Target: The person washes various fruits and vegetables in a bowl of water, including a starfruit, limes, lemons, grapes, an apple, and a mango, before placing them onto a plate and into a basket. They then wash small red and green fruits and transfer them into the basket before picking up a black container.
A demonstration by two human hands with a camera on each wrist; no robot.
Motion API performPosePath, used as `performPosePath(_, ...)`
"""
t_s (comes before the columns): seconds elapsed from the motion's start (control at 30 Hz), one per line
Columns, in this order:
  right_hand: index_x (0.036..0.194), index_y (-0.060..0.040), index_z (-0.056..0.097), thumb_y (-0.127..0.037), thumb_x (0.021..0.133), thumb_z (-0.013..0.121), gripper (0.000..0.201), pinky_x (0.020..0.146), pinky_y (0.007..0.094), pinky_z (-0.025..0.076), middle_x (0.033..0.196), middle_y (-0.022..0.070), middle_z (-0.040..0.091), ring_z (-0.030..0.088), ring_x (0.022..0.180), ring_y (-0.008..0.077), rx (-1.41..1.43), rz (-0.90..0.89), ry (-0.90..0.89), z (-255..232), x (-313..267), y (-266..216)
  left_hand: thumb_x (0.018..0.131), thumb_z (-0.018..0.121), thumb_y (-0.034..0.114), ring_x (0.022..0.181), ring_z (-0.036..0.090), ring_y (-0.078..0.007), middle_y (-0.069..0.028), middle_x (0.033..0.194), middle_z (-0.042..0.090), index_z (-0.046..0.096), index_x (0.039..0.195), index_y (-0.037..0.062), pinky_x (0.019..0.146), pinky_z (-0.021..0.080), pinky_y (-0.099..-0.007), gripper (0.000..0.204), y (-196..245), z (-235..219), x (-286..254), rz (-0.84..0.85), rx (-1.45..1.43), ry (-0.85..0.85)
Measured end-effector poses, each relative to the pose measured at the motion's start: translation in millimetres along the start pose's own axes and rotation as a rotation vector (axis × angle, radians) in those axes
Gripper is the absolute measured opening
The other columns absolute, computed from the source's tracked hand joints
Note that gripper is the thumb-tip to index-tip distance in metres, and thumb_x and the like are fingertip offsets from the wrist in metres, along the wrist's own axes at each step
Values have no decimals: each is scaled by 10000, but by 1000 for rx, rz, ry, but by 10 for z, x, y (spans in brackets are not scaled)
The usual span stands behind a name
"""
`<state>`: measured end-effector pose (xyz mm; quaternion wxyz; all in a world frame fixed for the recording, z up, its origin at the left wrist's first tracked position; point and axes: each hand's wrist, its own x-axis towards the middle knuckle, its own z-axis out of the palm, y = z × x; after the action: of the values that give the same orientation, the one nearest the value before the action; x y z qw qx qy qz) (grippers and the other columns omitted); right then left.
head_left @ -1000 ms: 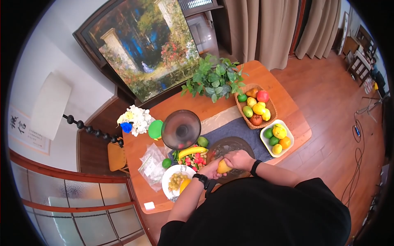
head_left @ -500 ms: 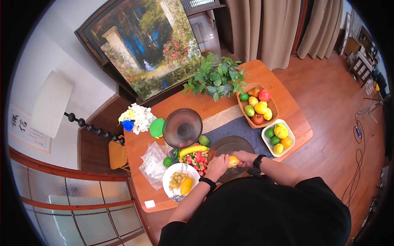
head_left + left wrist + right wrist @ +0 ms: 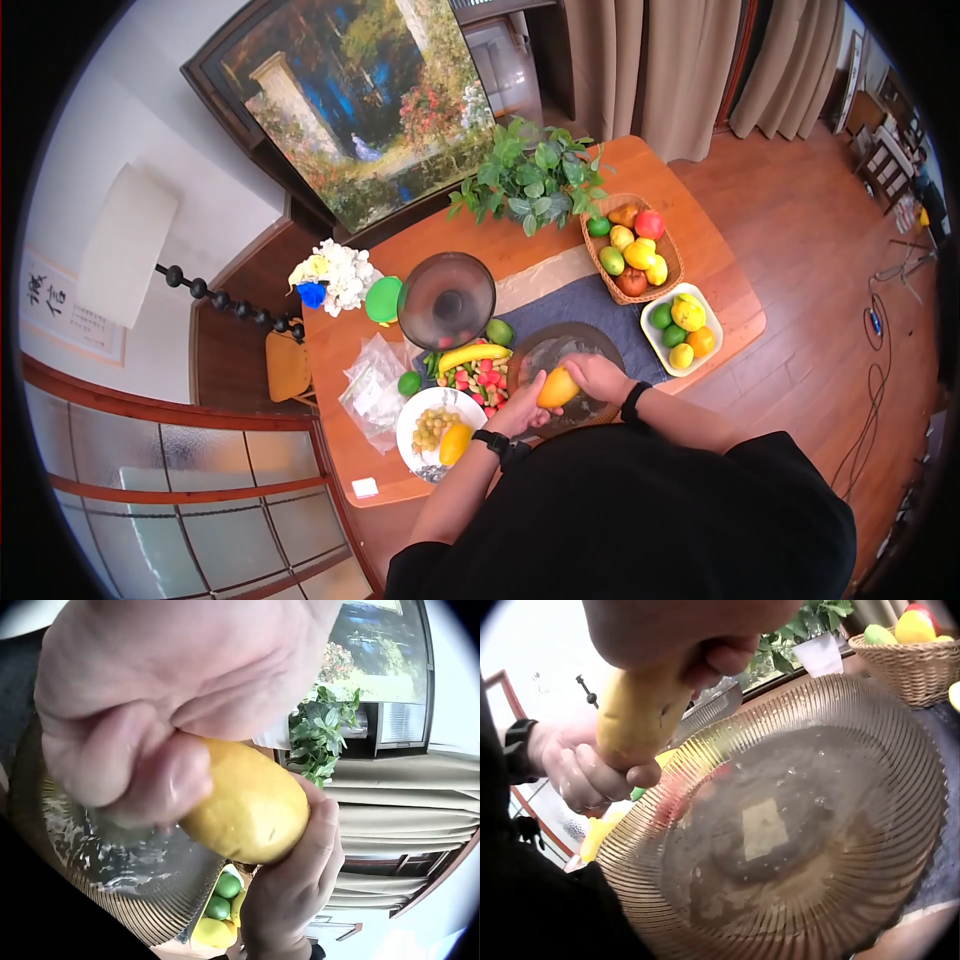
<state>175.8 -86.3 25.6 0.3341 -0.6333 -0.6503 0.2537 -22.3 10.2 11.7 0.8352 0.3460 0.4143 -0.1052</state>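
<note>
Both hands hold a yellow mango point(image 3: 558, 387) above a ribbed glass bowl point(image 3: 535, 348) of water. My left hand point(image 3: 522, 406) curls its fingers round one end of it, and wet fingers show in the right wrist view on that hand point(image 3: 592, 771). Round the other end my right hand point(image 3: 597, 378) grips, its thumb and fingers along the skin in the left wrist view. Seen from the right wrist, the mango point(image 3: 637, 712) is tilted over the near left rim of the bowl point(image 3: 885, 892). Droplets and a pale rectangular patch show in the bowl.
Left of the bowl stands a white plate point(image 3: 408, 430) with grapes and another mango point(image 3: 455, 443). Behind it lie a banana point(image 3: 470, 357), cut red pieces, limes and a plastic bag point(image 3: 375, 390). A dark glass dish point(image 3: 447, 300), fruit basket point(image 3: 665, 288) and white fruit tray point(image 3: 705, 362) stand farther off.
Both hands have kept the mango over the bowl while turning it. My left hand has rolled from back upward to lower beneath the fruit, and more of the mango shows now.
</note>
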Motion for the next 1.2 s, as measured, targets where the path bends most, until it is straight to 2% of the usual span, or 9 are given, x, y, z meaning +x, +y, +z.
performPosePath(0.13,1084,-20,625,-243,995,467,288,845,479,492,975,240,666,628,940,424,142,30,-29,31,37,31,1038,399,504,503,494,-76,-98,836,680,518,1227,55,434,339,-191,501,-53,-75,-176,261,204,10)
performPosePath(0.17,1089,-22,630,-245,994,468,293,857,477,491,992,235,668,629,953,418,139,44,-79,17,49,-35,1001,558,392,531,508,-64,-78,876,667,537,1224,41,440,355,-191,416,-46,-76,-283,277,234,115)
performPosePath(0.27,1095,-25,642,-246,989,478,295,876,468,494,1029,222,673,634,976,403,90,51,-117,70,73,-84,943,663,277,550,525,-66,-65,910,652,520,1255,43,451,382,-200,415,-227,-359,-488,512,438,316)
performPosePath(0.33,1096,-26,648,-245,985,487,294,884,460,497,1049,213,676,636,987,395,36,38,-111,84,70,8,884,723,196,571,550,-70,-47,959,633,482,1304,49,461,403,-209,505,-268,-576,-799,481,335,434)
performPosePath(0.43,1090,-26,654,-187,952,547,236,896,430,507,1064,205,680,639,1015,379,78,88,-11,53,72,144,857,739,162,736,650,-157,-98,1049,652,479,1342,25,597,515,-275,567,-546,-1156,-1127,459,410,686)
performPosePath(0.5,1093,-25,652,-169,946,549,230,895,429,507,1056,207,681,640,1013,381,105,130,-23,-24,41,140,839,752,124,1032,654,-253,-170,1170,644,488,1343,-5,872,535,-332,583,-915,-1619,-1159,742,740,962)
performPosePath(0.6,1103,-23,649,-132,935,546,225,857,417,517,1020,207,686,659,959,370,114,175,-10,-66,14,199,808,773,100,1190,581,-318,-221,1284,591,489,1348,-31,1022,460,-380,623,-1021,-1660,-1435,511,661,974)
performPosePath(0.83,1098,-18,649,-115,925,558,219,782,398,528,957,192,696,675,835,333,129,266,-17,-23,-8,218,769,750,13,1144,595,-344,-228,1242,597,507,1308,-27,976,483,-396,593,-1183,-2047,-1384,683,692,1375)
performPosePath(1.2,1104,-24,655,-114,921,552,228,797,398,531,945,202,697,682,867,342,114,269,-45,-79,-49,257,746,730,63,1172,554,-401,-255,1271,563,547,1284,-16,1027,446,-429,574,-751,-2308,-780,675,884,1131)
